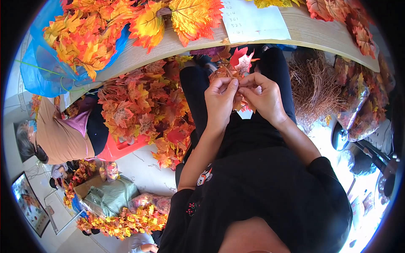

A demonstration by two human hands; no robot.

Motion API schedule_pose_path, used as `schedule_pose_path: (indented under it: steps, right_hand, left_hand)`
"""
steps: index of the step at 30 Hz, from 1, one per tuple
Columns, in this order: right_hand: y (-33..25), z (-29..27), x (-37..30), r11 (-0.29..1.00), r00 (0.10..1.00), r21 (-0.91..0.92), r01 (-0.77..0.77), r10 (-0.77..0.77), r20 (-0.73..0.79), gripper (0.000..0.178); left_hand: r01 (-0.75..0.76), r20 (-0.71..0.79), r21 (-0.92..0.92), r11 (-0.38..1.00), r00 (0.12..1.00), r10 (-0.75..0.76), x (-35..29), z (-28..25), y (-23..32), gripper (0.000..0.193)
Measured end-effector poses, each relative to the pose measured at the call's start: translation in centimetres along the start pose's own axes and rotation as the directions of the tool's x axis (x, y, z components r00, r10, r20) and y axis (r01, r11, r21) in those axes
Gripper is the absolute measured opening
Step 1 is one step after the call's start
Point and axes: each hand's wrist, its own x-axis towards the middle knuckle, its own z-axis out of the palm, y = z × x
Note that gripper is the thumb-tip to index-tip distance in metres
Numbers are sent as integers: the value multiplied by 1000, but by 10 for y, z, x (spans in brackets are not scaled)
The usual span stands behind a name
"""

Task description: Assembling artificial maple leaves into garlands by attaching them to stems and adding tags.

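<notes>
Above my lap both hands meet in front of me, fingertips almost touching. My left hand [221, 101] is closed in a pinch, thumb against the index finger, on the artificial maple leaf garland [242, 63]. Just beside it, my right hand [266, 98] is also closed, thumb and fingers pinched on the same garland. A red and pale pink leaf stands up beyond my fingertips, and orange leaves show behind and below the hands. The exact bit of stem or wire between the fingers is hidden.
Ahead, a wooden table [202, 49] bears orange-yellow leaves [90, 40] on a blue plastic bag [36, 67] and a written paper sheet [255, 23]. Heaped leaves [145, 101] lie left; brown wiry stems [314, 86] and bagged leaves [360, 97] right. A person [63, 130] sits at far left.
</notes>
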Motion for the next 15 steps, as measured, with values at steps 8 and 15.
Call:
schedule_pose_path:
  steps: [8, 15]
  right_hand:
    - [0, -7, 3, 993, 994, -65, -96, 99, 42, 11]
    - [3, -15, 13, 954, 952, 73, -292, 283, 113, 13]
  left_hand:
    - [-221, 91, 213, 952, 974, 206, 1, -3, -6, 7]
    - [38, 157, 169, 985, 986, -65, 1, -10, 5, 13]
